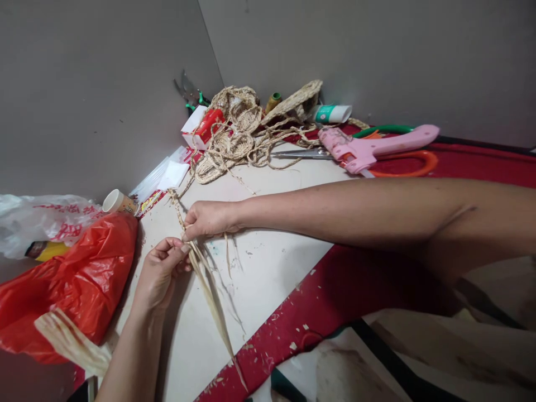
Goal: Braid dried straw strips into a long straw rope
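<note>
Both hands meet at the lower end of a thin braided straw cord (177,207), left of the middle. My left hand (165,262) pinches the cord's end between thumb and fingers. Just above and touching the same spot, my right hand (209,219) is closed on the cord. Loose pale straw strips (211,298) fan out below the fingers, down to the red cloth. The cord runs up toward a heap of braided straw coils (238,142) at the back.
A pink glue gun (372,146) and orange-handled scissors (427,163) lie at the back right. Behind are a red and white box (203,127) and pruning shears (190,92). At left are a paper cup (118,202), a red plastic bag (90,268) and a dry husk (69,340).
</note>
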### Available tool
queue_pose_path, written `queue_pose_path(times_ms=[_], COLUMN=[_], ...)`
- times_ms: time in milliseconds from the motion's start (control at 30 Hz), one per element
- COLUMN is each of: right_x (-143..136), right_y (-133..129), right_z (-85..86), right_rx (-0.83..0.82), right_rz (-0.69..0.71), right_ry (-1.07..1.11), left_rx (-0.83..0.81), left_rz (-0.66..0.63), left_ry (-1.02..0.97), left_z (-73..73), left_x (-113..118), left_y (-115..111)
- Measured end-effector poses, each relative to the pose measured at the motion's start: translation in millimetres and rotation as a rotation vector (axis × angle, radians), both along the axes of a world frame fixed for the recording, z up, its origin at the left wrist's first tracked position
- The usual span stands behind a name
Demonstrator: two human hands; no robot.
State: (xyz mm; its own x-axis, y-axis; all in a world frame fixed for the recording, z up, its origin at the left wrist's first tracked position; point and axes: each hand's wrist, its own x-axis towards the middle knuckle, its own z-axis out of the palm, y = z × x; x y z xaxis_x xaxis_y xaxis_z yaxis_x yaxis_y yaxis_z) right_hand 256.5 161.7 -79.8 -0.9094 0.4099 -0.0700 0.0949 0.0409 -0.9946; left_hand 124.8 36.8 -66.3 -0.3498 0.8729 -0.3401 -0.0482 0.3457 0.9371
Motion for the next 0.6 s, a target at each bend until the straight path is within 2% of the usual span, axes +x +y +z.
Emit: queue_pose_path(times_ms=[267,467,600], right_x=[1.1,1.3,0.9], right_y=[1.5,0.6,0.1], right_z=[2.5,1.5,1.2], right_rx=[-0.023,-0.03,-0.016], right_rz=[0.006,0.01,0.016], right_ry=[-0.001,-0.004,0.003], left_rx=[-0.01,0.044,0.025], left_rz=[0.011,0.036,0.029], left_ry=[-0.124,-0.063,-0.015], left_z=[2.6,-1.9,-4.5], left_x=[-2.8,-1.3,0.6], left_y=[0.2,0.7,1.5])
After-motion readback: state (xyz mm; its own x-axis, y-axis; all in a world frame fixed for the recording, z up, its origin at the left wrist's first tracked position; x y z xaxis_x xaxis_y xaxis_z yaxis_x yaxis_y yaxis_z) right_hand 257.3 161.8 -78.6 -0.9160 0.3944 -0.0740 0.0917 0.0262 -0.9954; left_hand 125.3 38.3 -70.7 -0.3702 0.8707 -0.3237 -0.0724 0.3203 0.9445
